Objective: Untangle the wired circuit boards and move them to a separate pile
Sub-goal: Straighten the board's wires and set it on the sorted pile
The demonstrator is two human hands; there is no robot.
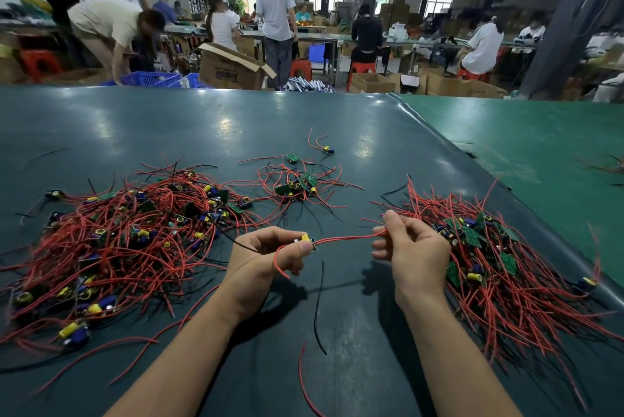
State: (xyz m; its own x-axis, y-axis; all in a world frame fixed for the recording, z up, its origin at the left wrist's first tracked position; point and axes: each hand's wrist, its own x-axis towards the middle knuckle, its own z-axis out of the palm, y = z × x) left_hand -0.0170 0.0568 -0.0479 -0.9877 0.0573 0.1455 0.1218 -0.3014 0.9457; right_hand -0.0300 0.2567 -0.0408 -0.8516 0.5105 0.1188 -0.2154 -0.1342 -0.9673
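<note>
A: Where was the board you were working on?

B: You had one small circuit board [308, 241] in your left hand [266, 256], lifted above the table [209, 119] between the heaps. Your thumb and curled fingers [297, 264] pinched it at its yellow capacitor [305, 237], and a loop of its red wire hung down just below your fingers.

A: And the right hand?

B: Your right hand [413, 253] was curled too. Its forefinger and thumb nipped the red lead [347, 238] that ran almost level from the board across the gap between your hands. The other fingers were folded loosely beneath.

A: What about the piles?

B: The big tangled pile [125, 241] lay to your left: red and black wires knotted around green boards, with yellow and blue parts showing through. The second pile [503, 268] lay to your right, just behind your right hand, its wires fanned toward the table's near edge. A smaller cluster [297, 185] sat farther back between them, and one lone board [328, 149] with red leads lay beyond that, well apart from everything.

A: Anything loose near you?

B: A single black wire [319, 308] lay on the table between your forearms, and a curved red wire [304, 379] lay nearer to you. Beyond the far edge, people stood and sat at other tables among cardboard boxes [233, 69] and red stools [361, 69].
</note>
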